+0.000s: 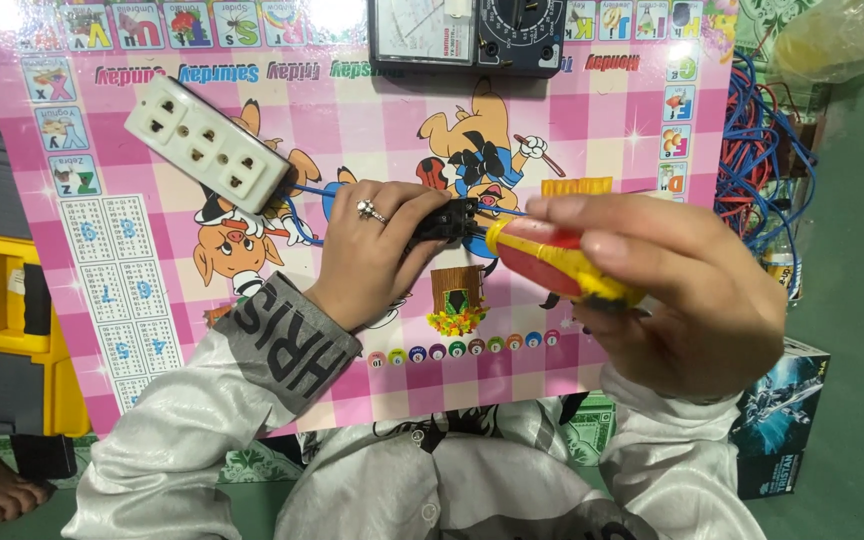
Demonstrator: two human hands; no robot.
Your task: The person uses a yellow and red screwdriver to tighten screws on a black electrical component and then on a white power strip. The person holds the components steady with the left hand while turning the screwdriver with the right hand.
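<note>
Right, fingers first: the left hand [367, 255] has its fingers clamped on a small black plug [446, 222], pinching it just above the pink worktop [612, 120], approx. mid-scene. There's a ring on one finger. The right hand [687, 290] is wrapped tight round a red-and-yellow screwdriver [552, 262], w/ the tip end pointing left and meeting the plug; the actual tip is hidden, so can't tell if it sits in a screw.

Looks to me like the step in hand is working a screw on the plug, i.e. fastening or loosening a terminal. I'd judge the next move calls for holding the plug dead steady and keeping the driver square on it, so it doesn't slip.

Outward: a blue wire [307, 190] runs left from the plug to a white socket strip [207, 145], which lies tilted at far left. An analogue meter [467, 35] sits at the far edge. A tangle of red and blue wires [752, 150] is off to the right.

Count: 1 plug, 1 screwdriver, 1 socket strip w/ 4 outlets, 1 meter, 2 hands.
</note>
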